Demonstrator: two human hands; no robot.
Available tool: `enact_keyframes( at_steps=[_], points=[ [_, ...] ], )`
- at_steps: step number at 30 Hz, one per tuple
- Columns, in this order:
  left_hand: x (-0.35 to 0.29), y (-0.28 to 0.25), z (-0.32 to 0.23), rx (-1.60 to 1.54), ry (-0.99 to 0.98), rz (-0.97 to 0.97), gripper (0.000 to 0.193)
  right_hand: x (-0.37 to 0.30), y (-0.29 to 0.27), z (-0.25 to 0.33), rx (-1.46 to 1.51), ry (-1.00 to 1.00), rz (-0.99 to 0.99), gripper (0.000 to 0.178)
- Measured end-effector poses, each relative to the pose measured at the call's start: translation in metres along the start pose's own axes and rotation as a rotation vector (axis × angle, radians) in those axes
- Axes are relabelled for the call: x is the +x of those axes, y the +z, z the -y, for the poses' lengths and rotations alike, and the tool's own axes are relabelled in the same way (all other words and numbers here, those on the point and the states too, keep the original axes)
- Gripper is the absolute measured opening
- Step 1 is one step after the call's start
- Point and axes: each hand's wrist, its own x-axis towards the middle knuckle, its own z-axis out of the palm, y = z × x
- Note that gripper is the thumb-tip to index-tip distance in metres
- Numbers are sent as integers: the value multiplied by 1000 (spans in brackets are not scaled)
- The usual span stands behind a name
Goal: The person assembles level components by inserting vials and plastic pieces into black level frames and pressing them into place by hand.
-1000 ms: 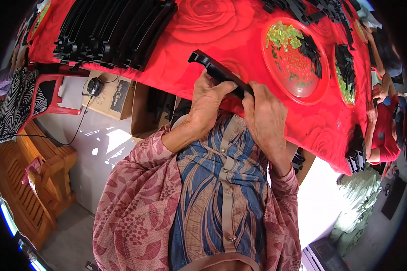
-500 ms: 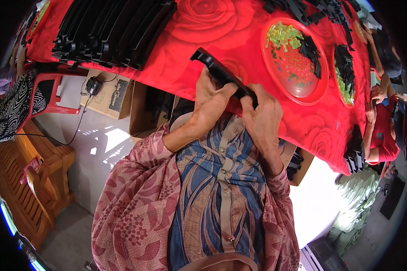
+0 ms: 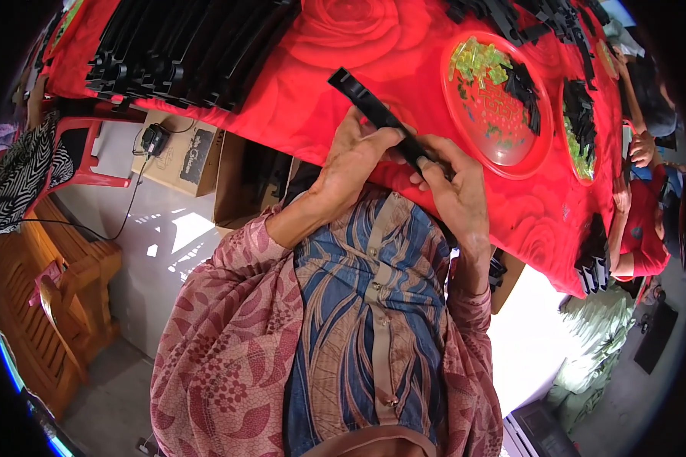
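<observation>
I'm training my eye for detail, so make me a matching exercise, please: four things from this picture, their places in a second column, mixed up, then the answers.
1. Single black strip
2. Yellow-green pieces
3. Black corded device
4. Slatted wooden seat

A. On a cardboard box
B. Lower left of the view
C. In the left hand and right hand
D. In a red tray

1-C, 2-D, 3-A, 4-B

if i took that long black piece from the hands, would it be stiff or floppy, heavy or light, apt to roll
The black piece is probably stiff: its far end juts past the left hand without visible sag. It may be light for its length, since it looks slim. Its squared-off far end suggests it would hardly roll.
</observation>
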Motion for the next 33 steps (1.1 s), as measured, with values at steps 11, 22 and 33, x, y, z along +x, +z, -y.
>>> enact_keyframes(
  at_steps=[11, 22, 33],
  points=[
    [1, -5, 2, 218, 246, -75, 68, -11, 39, -7, -400, -289, -145, 27],
    [-7, -3, 11, 202, 236, 84, 58, -12, 38, -4, -358, -277, -246, 24],
    [-10, -1, -1, 243, 243, -31, 45, -10, 40, -2, -332, -459, -305, 31]
  ],
)
